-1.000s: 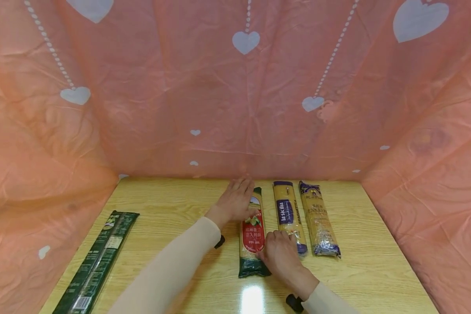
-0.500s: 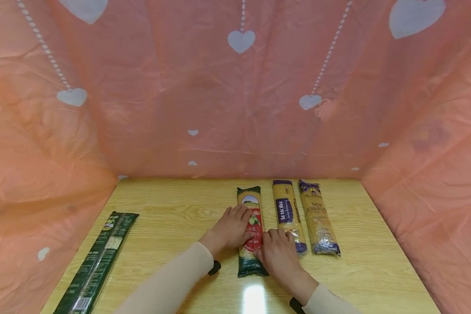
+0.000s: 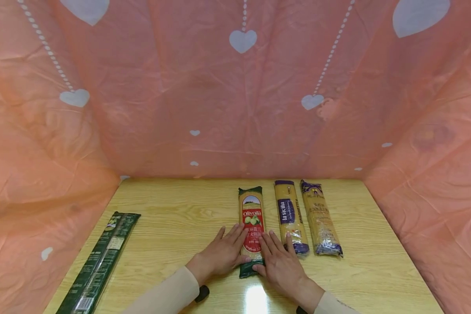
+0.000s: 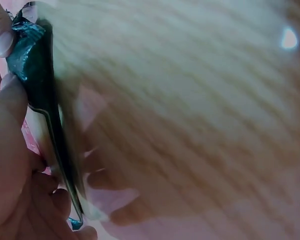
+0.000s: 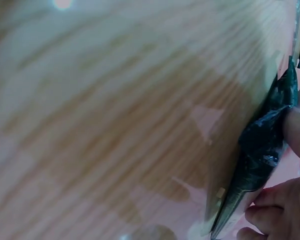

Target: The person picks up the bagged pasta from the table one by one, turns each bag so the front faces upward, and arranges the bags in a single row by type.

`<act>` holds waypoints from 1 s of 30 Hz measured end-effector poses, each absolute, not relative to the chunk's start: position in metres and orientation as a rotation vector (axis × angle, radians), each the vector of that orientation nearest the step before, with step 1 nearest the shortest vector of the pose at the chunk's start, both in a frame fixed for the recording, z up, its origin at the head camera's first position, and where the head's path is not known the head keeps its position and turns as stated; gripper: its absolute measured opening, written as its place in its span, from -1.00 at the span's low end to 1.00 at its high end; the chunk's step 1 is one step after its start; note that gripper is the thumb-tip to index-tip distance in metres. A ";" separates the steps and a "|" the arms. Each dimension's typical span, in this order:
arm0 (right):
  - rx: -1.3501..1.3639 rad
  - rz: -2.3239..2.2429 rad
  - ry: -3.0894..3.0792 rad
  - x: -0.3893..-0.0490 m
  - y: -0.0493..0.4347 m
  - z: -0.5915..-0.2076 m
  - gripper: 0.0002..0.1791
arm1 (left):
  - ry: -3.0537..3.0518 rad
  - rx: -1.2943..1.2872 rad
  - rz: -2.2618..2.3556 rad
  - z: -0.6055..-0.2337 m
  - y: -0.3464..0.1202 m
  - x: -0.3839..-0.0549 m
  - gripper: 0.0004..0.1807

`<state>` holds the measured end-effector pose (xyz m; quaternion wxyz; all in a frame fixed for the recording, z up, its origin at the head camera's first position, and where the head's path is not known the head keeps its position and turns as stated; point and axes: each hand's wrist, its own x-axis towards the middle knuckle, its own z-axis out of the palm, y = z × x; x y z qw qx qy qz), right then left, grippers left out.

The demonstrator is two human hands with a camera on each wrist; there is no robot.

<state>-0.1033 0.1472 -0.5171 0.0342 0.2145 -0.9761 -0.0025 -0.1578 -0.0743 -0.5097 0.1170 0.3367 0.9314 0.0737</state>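
Note:
In the head view a pack of spaghetti point(image 3: 252, 218) lies face up, with a red label and dark green ends. My left hand point(image 3: 221, 253) rests along its left side, fingers nearly straight and fingertips on the label's edge. From the right, my right hand point(image 3: 281, 264) touches the same pack with fingers extended and thumb on its near green end. The left wrist view shows that green end of the spaghetti pack point(image 4: 34, 62) close to the thumb, and the right wrist view shows the green end of the pack point(image 5: 265, 135) against a thumb too. The pack's underside is hidden.
Right of the hands lie a purple-ended spaghetti pack point(image 3: 290, 218) and another yellow pack point(image 3: 321, 220), slightly tilted. A long dark green pack point(image 3: 102, 261) lies at the table's left. Pink cloth with hearts point(image 3: 235, 109) surrounds the wooden table point(image 3: 172, 218) at back and sides.
My left hand has slid nearer along the pack, from its far end to its near half, uncovering the label. The right hand's fingers have straightened onto the pack's edge. The pack has barely moved.

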 end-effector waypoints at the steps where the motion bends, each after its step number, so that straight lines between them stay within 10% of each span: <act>1: 0.660 0.000 -3.009 -0.103 0.147 -0.517 -0.17 | 2.719 0.987 0.215 -0.510 -0.075 -0.158 -0.09; 30: 0.600 0.138 -3.064 -0.130 0.165 -0.511 -0.18 | 2.669 0.987 0.182 -0.506 -0.049 -0.193 -0.10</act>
